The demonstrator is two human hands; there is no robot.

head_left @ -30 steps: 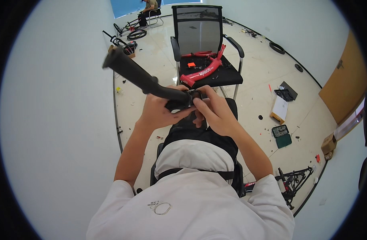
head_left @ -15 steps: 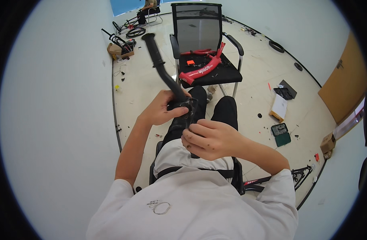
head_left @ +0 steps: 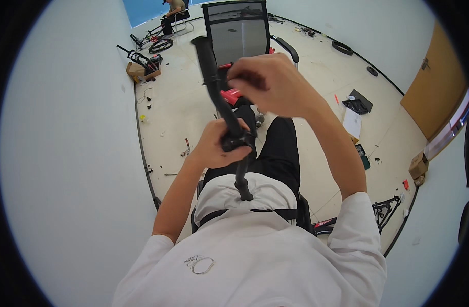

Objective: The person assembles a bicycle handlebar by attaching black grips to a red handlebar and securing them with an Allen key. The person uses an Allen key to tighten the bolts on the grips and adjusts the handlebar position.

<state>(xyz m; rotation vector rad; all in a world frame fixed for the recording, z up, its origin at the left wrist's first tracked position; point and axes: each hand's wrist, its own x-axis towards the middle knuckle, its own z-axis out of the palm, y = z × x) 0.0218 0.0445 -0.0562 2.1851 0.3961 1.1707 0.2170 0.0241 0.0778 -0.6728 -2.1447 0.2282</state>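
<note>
My left hand is wrapped around the clamp at the middle of a black bicycle handlebar, over my lap. One end, with a ribbed black grip, points up and away. The other end comes down against my white shirt. My right hand is raised over the far chair, to the right of the grip and apart from the bar. Its fingers curl in toward the thumb, slightly blurred; whatever lies between them is hidden. Beyond it, a red bicycle frame part shows partly on the chair's seat.
A black mesh office chair stands facing me. Cardboard boxes and bicycle parts lie by the left wall. On the right floor are a tyre, a toolbox and a carton. Another person sits far back.
My right hand has left the clamp area and moved up and forward over the chair. The handlebar has turned more upright in my left hand, and its lower end now shows. My view has shifted slightly.
</note>
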